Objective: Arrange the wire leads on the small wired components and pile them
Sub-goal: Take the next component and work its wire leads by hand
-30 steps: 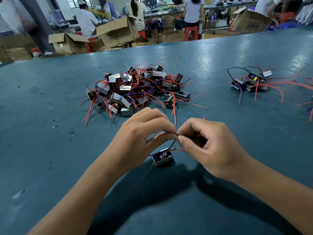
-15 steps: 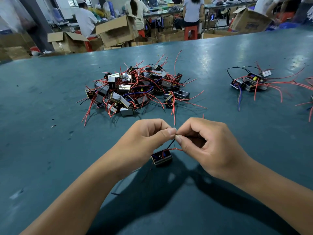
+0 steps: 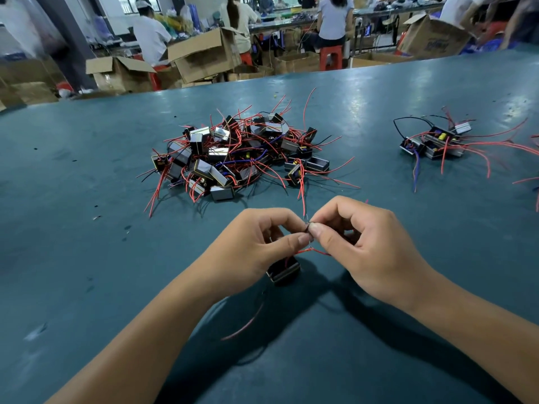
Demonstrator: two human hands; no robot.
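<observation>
Nothing readable here tbh

Only print I can spot is blurry dark lettering on the cardboard box (image 3: 433,39) way over at 1 o'clock, can't make out a word.

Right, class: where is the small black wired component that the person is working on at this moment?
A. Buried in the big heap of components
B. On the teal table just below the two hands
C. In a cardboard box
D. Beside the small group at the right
B: the small black wired component sits on the teal table under the left hand and right hand, which pinch its wire leads.
</observation>
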